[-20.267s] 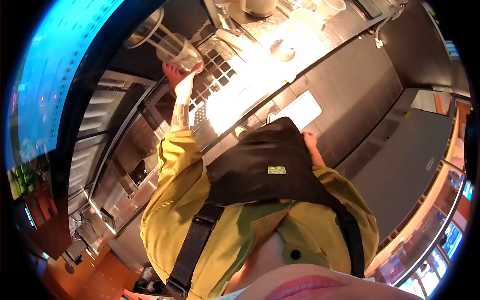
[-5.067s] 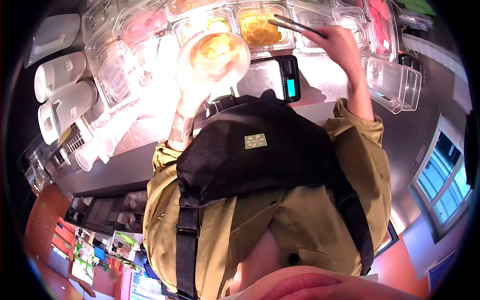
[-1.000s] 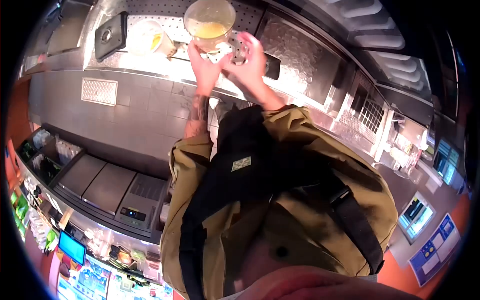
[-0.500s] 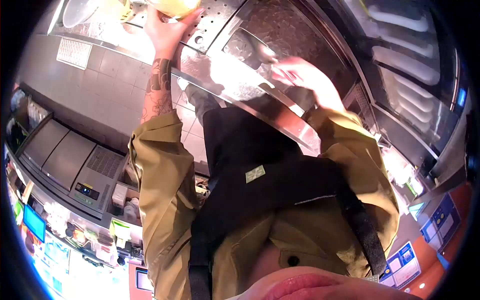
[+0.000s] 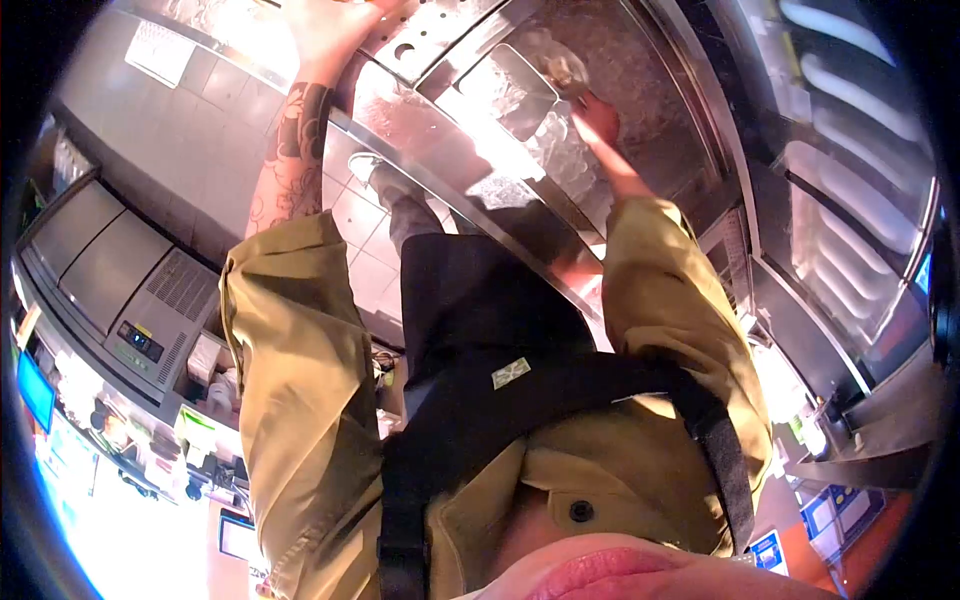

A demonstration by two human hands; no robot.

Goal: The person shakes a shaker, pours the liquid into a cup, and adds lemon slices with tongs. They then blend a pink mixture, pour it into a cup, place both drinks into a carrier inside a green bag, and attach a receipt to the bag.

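Note:
My left hand (image 5: pixel 335 28), below which the forearm is tattooed, is at the top edge above a perforated metal counter (image 5: pixel 425 25). Its fingers are curled round a yellowish cup, of which only a sliver shows at the frame edge. My right hand (image 5: pixel 597 118) reaches down into a steel ice bin (image 5: pixel 690 100) holding clear ice (image 5: pixel 560 150). Its fingers close round the handle of a shiny scoop (image 5: pixel 566 72), whose head lies among the ice. Next to the scoop sits a rectangular metal container (image 5: pixel 505 90) with rounded corners, set into the bin.
The steel counter edge (image 5: pixel 450 190) runs diagonally in front of my black apron (image 5: pixel 480 290). To the right is a dark cabinet with pale rounded shapes (image 5: pixel 830 190). A grey under-counter appliance (image 5: pixel 130 290) stands at left, beyond the tiled floor (image 5: pixel 215 125).
My right hand has moved up and deeper into the ice bin with the scoop. The view has shifted, so my left hand and its cup sit higher, mostly cut off.

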